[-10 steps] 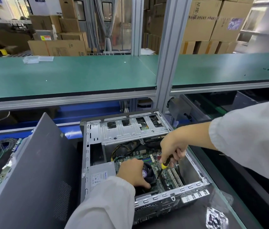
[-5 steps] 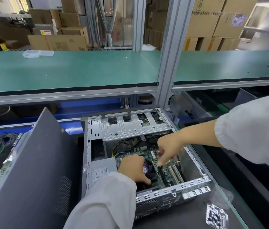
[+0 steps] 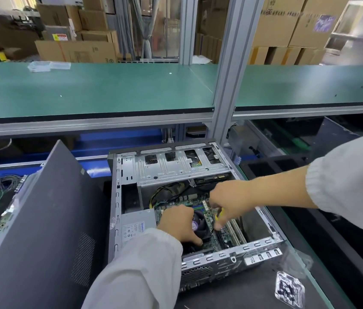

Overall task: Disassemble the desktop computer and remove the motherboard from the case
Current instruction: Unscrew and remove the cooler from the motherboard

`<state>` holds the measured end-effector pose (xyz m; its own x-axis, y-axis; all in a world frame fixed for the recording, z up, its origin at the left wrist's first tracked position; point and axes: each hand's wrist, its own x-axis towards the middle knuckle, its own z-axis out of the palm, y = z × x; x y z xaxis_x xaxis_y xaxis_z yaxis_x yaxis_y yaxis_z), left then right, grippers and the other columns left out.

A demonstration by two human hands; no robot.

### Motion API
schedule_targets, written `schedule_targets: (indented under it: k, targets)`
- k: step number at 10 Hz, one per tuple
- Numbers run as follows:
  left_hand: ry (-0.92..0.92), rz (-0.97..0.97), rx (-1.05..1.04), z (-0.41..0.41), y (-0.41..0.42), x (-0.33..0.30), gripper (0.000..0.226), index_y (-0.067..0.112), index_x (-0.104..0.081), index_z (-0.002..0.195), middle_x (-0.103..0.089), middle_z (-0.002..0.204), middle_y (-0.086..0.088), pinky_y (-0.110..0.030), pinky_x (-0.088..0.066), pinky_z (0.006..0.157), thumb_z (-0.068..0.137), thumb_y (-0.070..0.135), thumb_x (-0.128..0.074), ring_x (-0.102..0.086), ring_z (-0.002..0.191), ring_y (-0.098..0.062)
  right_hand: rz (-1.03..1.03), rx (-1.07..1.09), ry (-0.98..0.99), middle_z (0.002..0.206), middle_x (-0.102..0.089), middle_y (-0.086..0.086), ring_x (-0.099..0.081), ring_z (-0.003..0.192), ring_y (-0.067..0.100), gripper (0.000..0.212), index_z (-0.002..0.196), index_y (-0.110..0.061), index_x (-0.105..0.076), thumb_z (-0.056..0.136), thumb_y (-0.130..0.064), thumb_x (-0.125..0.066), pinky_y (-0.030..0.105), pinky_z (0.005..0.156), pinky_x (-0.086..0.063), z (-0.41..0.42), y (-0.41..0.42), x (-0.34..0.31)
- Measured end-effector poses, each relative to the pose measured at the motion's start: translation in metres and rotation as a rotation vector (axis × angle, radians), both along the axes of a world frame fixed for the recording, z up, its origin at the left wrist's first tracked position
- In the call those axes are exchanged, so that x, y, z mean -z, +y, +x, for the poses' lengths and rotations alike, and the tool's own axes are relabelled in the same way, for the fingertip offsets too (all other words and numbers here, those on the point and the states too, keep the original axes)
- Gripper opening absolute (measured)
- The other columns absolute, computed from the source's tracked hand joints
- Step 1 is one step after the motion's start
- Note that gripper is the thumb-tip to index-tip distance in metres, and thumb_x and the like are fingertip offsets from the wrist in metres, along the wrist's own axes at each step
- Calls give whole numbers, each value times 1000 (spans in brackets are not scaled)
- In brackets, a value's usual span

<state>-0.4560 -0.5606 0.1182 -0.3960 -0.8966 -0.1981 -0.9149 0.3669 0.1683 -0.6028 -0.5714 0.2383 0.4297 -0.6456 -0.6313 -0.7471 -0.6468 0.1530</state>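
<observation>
The open desktop case point(image 3: 238, 253) lies on its side in front of me. Inside it sits the green motherboard point(image 3: 227, 236) with a black CPU fan point(image 3: 199, 224) on top. My left hand point(image 3: 179, 223) rests on the fan, fingers curled over its near edge. My right hand point(image 3: 227, 202) reaches in from the right and grips a yellow-handled screwdriver point(image 3: 219, 216), tip down on the board just right of the fan. A grey power supply point(image 3: 136, 226) sits left of the board. The silver drive cage point(image 3: 176, 168) spans the far end of the case.
The dark side panel point(image 3: 42, 230) leans up at the left of the case. A clear bag of screws point(image 3: 288, 288) lies at the near right. Black foam trays point(image 3: 287, 166) stand to the right. A green shelf point(image 3: 109, 90) hangs above on an aluminium post point(image 3: 232, 85).
My right hand has turned the screwdriver downward and moved it a little left toward the fan, its tip now on the board. My left hand stays on the fan.
</observation>
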Motion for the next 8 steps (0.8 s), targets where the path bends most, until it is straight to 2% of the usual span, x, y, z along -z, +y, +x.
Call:
schedule_targets:
  k: [1, 2, 3, 4, 5, 6, 7, 8]
  targets:
    - [5, 2, 0, 0, 0, 2, 55, 16, -57, 84, -60, 79, 0, -28, -39, 60, 55, 60, -73, -53, 70, -21, 450, 981, -59, 49, -37, -2, -27, 31, 7, 41, 78, -1, -55, 97, -37, -49, 15, 31, -19, 10, -18, 2]
    - [9, -6, -5, 0, -1, 3, 56, 16, -59, 85, -62, 79, -1, -28, -39, 59, 54, 61, -73, -53, 68, -21, 387, 710, 101, 54, -41, -1, -34, 37, 9, 29, 81, -4, -54, 99, -26, -47, 17, 36, -26, 11, -17, 0]
    - [-4, 2, 7, -1, -1, 4, 58, 15, -58, 85, -61, 79, -1, -29, -39, 59, 55, 62, -74, -51, 69, -21, -185, -640, 324, 80, -61, 7, -57, 73, 26, 8, 86, -7, -60, 90, -10, -53, 31, 55, -39, 9, 10, 1]
    - [-19, -9, 19, -1, -1, 4, 60, 15, -57, 89, -63, 86, -3, -30, -39, 61, 57, 63, -74, -50, 72, -22, -343, -1090, 378, 93, -66, 6, -61, 85, 27, 18, 97, -10, -65, 86, -4, -51, 32, 57, -39, 5, 23, 1]
    - [-11, -2, 7, 0, -1, 1, 58, 17, -55, 85, -55, 79, 1, -29, -38, 60, 56, 64, -74, -50, 71, -21, -172, -391, 260, 89, -65, 9, -63, 78, 28, 17, 97, -6, -60, 91, -22, -58, 31, 56, -42, 8, 15, -4]
    - [-15, -5, -1, 0, 1, 1, 57, 19, -51, 83, -51, 76, 2, -28, -37, 61, 55, 64, -74, -49, 71, -21, 375, 782, 98, 60, -48, 1, -41, 38, 10, 38, 91, -3, -54, 97, -41, -48, 16, 37, -31, 14, -8, -3]
    - [-16, -1, -6, 0, 0, 2, 57, 19, -49, 80, -49, 72, 4, -29, -37, 60, 55, 64, -74, -50, 70, -21, 466, 865, 109, 52, -37, -4, -32, 32, 8, 31, 83, -2, -52, 101, -25, -42, 14, 32, -21, 16, -12, -2]
    - [-24, 4, 5, -2, -3, 3, 57, 18, -53, 83, -54, 74, 3, -29, -40, 60, 55, 62, -75, -53, 71, -21, -106, -490, 334, 59, -49, 1, -54, 60, 23, 21, 70, -10, -50, 90, -7, -52, 27, 50, -36, 10, 18, -2]
